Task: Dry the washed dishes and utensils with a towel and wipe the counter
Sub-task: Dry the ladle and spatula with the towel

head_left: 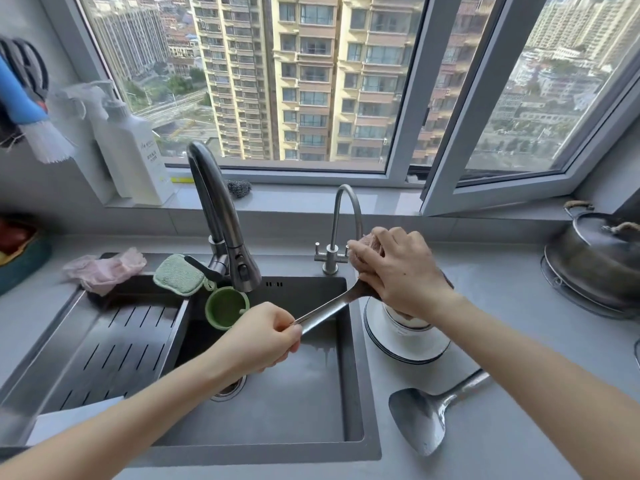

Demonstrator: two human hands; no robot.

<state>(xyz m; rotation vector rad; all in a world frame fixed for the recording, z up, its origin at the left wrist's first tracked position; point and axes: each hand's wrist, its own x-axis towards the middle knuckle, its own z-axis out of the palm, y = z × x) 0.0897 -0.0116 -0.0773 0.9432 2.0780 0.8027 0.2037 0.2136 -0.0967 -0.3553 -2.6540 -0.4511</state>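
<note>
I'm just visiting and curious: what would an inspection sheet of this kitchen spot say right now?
Surface: grey counter around a dark sink.
Job's things: metal utensil held over the sink, its head wrapped in a pinkish towel; stacked white dishes and a metal spatula on the counter.
Clutter: green sponge, green cup, pink gloves near the faucet; lidded pot at right.
Hands: left hand grips the handle; right hand grips the towel.
Cables: nothing seen.
Surroundings: window with bottles on its sill.
</note>
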